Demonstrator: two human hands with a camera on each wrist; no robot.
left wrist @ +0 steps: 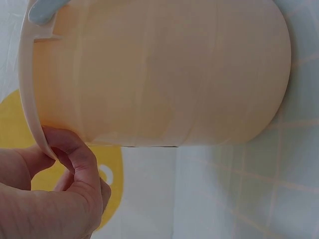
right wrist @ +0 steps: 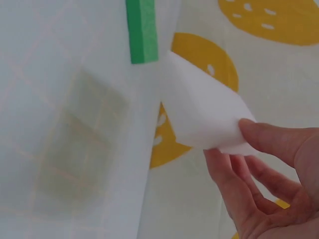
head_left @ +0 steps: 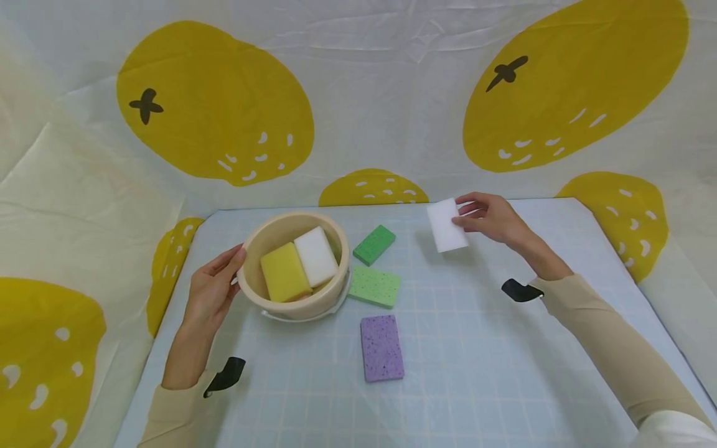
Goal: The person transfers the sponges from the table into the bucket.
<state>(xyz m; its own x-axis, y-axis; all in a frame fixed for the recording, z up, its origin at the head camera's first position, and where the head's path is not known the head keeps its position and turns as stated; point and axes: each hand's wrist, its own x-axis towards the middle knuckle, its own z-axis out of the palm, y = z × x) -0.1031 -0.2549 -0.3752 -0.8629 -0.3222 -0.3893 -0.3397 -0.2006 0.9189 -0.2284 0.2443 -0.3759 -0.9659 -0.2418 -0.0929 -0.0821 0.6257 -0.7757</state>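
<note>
My left hand [head_left: 208, 286] pinches the rim of a beige bucket [head_left: 305, 309] between thumb and fingers; the left wrist view shows the bucket's smooth side [left wrist: 164, 74] close up. Inside the bucket lie a yellow sponge [head_left: 285, 272] and a white sponge [head_left: 316, 256], side by side. Over the back right of the table, my right hand [head_left: 493, 218] holds a white sponge block [head_left: 447, 225] by one edge, thumb on one face and fingers on the other. In the right wrist view this block [right wrist: 204, 107] hangs above the table, its shadow on the cloth.
Right of the bucket lie a dark green sponge [head_left: 374, 244], a light green sponge [head_left: 374, 287] and, nearer me, a purple sponge [head_left: 382, 348]. A pale handle [head_left: 313, 319] hangs round the bucket's front. Behind the checked tablecloth [head_left: 476, 386] stands a fruit-printed curtain [head_left: 386, 112].
</note>
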